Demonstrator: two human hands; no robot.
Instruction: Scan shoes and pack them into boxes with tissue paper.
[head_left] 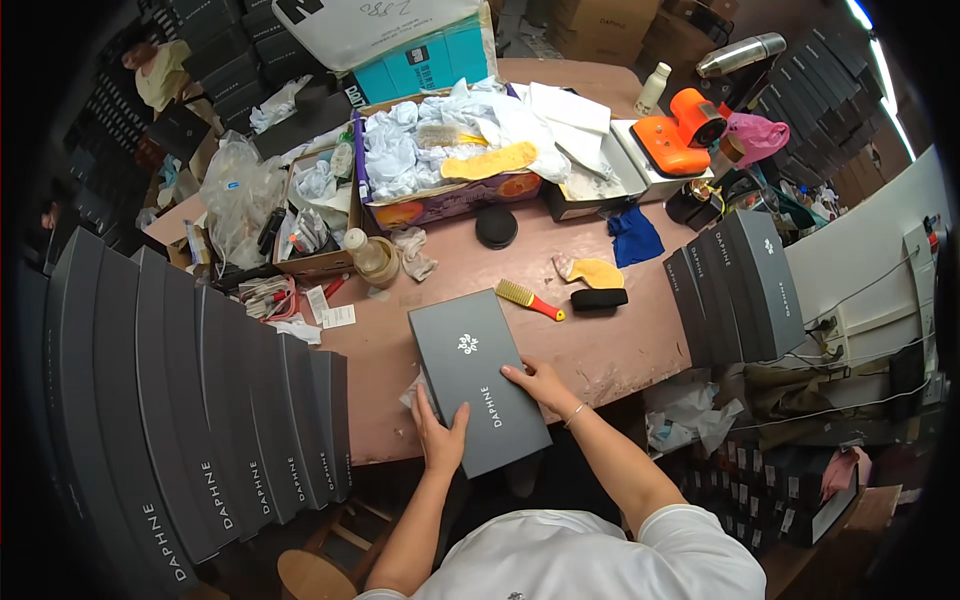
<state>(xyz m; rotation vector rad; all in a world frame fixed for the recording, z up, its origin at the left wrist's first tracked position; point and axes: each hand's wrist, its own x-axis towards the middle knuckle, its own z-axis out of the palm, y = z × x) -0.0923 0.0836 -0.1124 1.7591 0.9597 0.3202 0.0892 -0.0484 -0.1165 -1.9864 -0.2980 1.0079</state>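
Note:
A closed grey shoebox (478, 350) with pale printing on its lid lies at a slant on the near edge of the table. My left hand (440, 436) grips its left side, the thumb resting on the lid. On the opposite side, my right hand (542, 386) holds the right edge, thumb over the lid and the other fingers partly hidden. Just beyond the box are a brush (530, 299) with a red and yellow handle, a black block-shaped pad (599, 299) and a yellow cloth (592, 271). A scrap of pale paper shows beside my left fingers.
Tall stacks of grey shoeboxes stand at the left (225, 400) and right (740, 290). Across the back are a carton of crumpled paper (440, 206), an orange device (680, 135), a round black tin (496, 227), a glass bottle (372, 260) and a blue cloth (636, 237).

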